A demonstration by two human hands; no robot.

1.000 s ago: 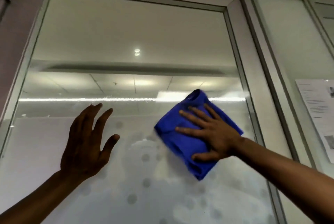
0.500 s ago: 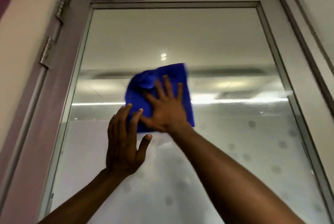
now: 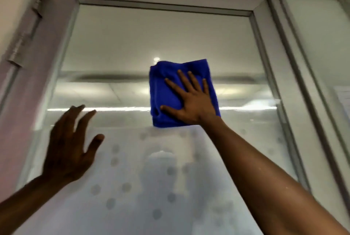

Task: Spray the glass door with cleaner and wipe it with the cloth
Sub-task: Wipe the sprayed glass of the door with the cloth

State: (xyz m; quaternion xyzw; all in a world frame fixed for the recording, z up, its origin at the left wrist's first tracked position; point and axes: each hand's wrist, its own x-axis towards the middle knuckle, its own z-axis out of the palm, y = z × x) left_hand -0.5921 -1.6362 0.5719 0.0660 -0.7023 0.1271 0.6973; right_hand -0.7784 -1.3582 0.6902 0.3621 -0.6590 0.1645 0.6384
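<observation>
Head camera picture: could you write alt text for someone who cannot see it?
A person's right hand presses a folded blue cloth flat against the upper part of a glass door. The left hand is raised open at lower left, over the door's frosted, dotted lower glass.

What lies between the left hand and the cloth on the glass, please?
Only bare glass: in the head view nothing sits between the left hand and the cloth under the right hand.
</observation>
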